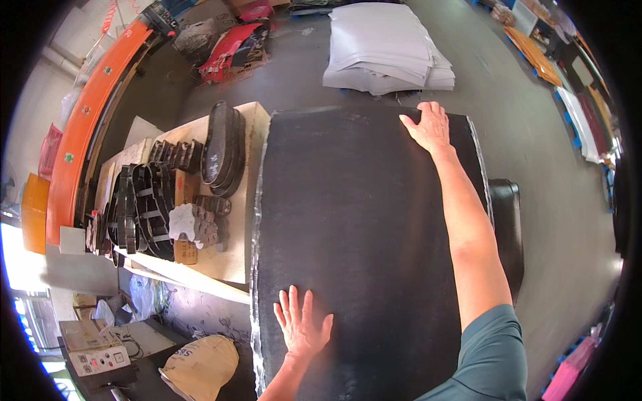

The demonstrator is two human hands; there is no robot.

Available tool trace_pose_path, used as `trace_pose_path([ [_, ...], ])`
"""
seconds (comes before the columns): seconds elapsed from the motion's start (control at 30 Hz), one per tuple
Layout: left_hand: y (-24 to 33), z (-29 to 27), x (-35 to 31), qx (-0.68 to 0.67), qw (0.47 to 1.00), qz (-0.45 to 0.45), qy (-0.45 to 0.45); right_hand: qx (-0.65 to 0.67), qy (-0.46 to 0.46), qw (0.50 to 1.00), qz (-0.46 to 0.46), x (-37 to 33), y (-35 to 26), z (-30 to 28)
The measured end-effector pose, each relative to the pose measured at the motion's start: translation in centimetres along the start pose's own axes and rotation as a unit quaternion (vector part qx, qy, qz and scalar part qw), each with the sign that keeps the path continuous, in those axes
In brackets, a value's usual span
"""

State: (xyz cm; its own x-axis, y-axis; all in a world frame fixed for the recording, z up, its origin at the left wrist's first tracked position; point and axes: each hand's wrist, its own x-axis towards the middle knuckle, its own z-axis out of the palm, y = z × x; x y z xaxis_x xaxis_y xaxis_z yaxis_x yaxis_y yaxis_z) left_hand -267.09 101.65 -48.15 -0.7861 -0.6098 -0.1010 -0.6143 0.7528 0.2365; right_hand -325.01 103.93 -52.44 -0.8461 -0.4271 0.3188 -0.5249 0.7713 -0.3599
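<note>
A large black rubber-like sheet (354, 214), with ragged whitish side edges, lies in front of me. My left hand (304, 331) rests on its near left part, palm down with fingers spread, holding nothing. Reaching to the far right corner, my right hand (429, 129) touches the sheet at its far edge. Its thumb points away from the fingers, and the fingertips reach the edge; whether they hook over it is hard to see.
Left of the sheet, a wooden board (234, 247) bears black shoe-sole pieces (223, 150) and sole-shaped frames (144, 207). A stack of white sheets (381, 47) stands beyond. A control box (100, 354) and a cream sack (200, 367) are at lower left. An orange beam (87, 134) runs along the left.
</note>
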Motion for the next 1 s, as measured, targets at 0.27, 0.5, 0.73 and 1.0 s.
trace_pose_path([
  [0.27,0.1,-0.2,0.0,-0.030,0.999,0.009,0.025,-0.123,-0.224,0.966,-0.051,0.3,-3.9,-7.7],
  [0.5,-0.1,0.2,-0.4,-0.042,0.994,0.032,0.091,-0.018,-0.220,0.961,-0.168,-17.1,-10.4,-13.2],
  [0.73,-1.9,1.6,-1.0,-0.050,0.995,0.056,0.072,0.079,-0.209,0.950,-0.219,-45.8,-11.5,-28.4],
  [1.0,-10.4,-4.2,-9.2,-0.452,0.874,0.029,0.176,0.138,-0.198,0.932,-0.272,-66.6,-15.7,-48.2],
])
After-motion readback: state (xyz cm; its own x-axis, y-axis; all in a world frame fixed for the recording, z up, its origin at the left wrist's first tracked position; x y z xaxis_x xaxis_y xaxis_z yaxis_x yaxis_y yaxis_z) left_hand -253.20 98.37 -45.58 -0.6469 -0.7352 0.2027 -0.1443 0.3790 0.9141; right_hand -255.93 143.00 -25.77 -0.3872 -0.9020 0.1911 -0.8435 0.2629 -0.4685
